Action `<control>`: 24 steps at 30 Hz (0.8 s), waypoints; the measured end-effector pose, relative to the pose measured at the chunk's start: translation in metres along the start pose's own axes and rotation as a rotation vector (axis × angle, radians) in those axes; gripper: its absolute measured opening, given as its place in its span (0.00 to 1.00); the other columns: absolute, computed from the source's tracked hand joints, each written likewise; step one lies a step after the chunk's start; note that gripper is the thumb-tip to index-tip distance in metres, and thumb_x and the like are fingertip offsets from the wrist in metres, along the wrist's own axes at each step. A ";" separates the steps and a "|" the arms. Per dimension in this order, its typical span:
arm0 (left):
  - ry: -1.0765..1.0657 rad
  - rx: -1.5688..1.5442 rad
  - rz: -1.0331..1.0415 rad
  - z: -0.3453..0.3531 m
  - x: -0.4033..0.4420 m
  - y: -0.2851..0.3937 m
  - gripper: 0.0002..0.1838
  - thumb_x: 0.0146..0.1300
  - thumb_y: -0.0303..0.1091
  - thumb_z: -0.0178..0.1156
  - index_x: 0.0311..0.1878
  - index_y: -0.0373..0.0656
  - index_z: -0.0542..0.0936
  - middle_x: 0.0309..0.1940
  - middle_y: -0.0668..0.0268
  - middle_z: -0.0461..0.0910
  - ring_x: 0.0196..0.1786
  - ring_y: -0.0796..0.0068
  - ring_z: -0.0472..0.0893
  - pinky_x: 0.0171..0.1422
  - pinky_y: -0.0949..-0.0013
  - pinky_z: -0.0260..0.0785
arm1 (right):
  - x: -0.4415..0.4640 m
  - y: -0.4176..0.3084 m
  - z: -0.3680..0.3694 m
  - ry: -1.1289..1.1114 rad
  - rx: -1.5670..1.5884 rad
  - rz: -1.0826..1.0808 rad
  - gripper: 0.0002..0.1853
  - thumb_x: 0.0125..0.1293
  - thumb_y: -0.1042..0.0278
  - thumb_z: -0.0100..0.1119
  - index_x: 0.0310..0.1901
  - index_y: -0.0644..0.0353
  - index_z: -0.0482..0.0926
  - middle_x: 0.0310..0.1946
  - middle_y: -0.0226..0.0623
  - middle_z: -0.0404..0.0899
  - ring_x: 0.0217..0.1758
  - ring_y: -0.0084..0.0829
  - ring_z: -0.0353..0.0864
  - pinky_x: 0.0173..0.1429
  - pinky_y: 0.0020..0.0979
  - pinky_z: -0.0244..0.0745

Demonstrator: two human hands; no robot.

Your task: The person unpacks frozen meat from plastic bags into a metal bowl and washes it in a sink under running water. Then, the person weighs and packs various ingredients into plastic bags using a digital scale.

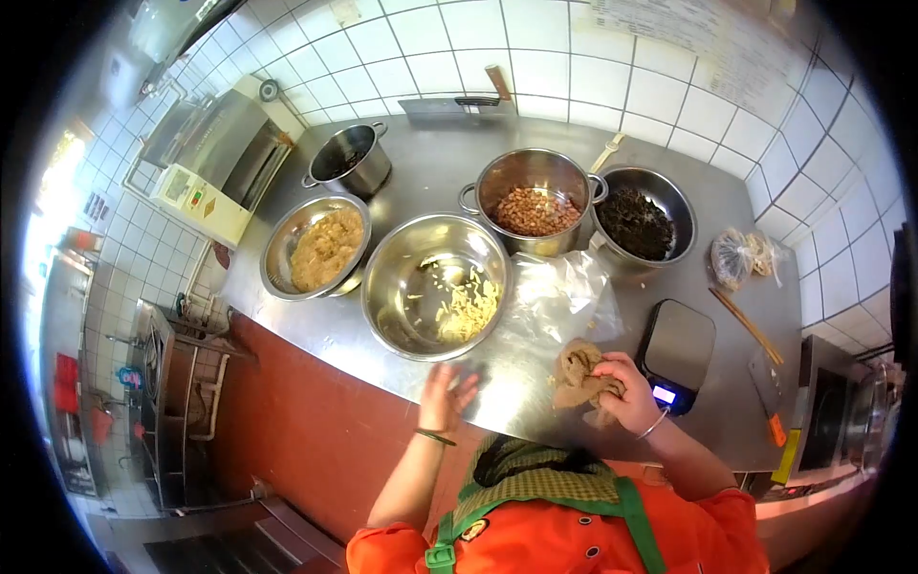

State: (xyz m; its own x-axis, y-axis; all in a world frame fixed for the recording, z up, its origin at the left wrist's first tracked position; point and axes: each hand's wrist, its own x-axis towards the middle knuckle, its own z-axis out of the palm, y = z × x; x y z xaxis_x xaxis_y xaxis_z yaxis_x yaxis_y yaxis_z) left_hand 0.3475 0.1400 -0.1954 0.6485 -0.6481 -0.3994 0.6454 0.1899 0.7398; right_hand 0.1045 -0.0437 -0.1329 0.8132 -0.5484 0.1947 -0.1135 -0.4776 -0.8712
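Note:
My right hand [623, 390] is closed around a crumpled brown cloth [579, 375] at the table's front edge, just left of a black kitchen scale [677, 346] with a lit display. Fingers apart and holding nothing, my left hand [448, 396] is over the table edge, below a large steel bowl [387, 287]. Pale yellow chopped pieces [469, 306] lie in that bowl. Between the bowl and the scale a clear plastic bag [564, 295] is spread out.
Behind stand a pot of brown nuts or beans [537, 209], a bowl of dark leaves [636, 222], a bowl of tan food [325, 251] and a small pot [361, 170]. Chopsticks [748, 327] and an orange-handled knife [768, 397] lie right.

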 end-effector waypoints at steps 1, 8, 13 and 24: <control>0.062 -0.105 -0.002 -0.006 0.005 0.015 0.38 0.57 0.44 0.57 0.64 0.39 0.48 0.56 0.50 0.63 0.44 0.61 0.76 0.39 0.65 0.76 | 0.005 -0.006 0.004 -0.059 0.087 0.049 0.16 0.47 0.73 0.56 0.42 0.59 0.73 0.49 0.45 0.63 0.53 0.39 0.67 0.56 0.35 0.64; 0.041 -0.101 0.023 -0.037 0.061 0.068 0.15 0.58 0.30 0.48 0.45 0.29 0.67 0.35 0.54 0.74 0.32 0.65 0.78 0.31 0.68 0.79 | 0.061 0.007 0.137 -0.326 -0.146 -0.333 0.18 0.52 0.72 0.55 0.47 0.56 0.74 0.55 0.48 0.60 0.59 0.45 0.61 0.62 0.37 0.57; 0.051 -0.065 -0.117 -0.058 0.096 0.107 0.15 0.54 0.24 0.47 0.46 0.34 0.63 0.38 0.57 0.71 0.35 0.64 0.77 0.32 0.65 0.79 | 0.085 -0.030 0.152 -0.258 -0.304 -0.268 0.21 0.56 0.64 0.53 0.54 0.55 0.68 0.58 0.48 0.59 0.60 0.47 0.60 0.65 0.39 0.53; 0.062 -0.038 -0.134 0.000 0.160 0.179 0.10 0.55 0.27 0.47 0.41 0.36 0.67 0.31 0.59 0.74 0.30 0.68 0.76 0.25 0.67 0.75 | 0.089 -0.016 0.063 0.381 -0.448 0.469 0.24 0.51 0.67 0.58 0.51 0.58 0.69 0.51 0.49 0.66 0.56 0.45 0.64 0.60 0.37 0.60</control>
State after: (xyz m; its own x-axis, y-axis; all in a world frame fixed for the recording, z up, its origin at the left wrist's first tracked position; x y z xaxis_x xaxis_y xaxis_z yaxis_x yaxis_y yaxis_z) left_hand 0.5669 0.0706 -0.1269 0.5786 -0.6230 -0.5264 0.7419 0.1338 0.6570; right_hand 0.2147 -0.0413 -0.1303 0.3782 -0.9236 0.0620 -0.6870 -0.3250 -0.6499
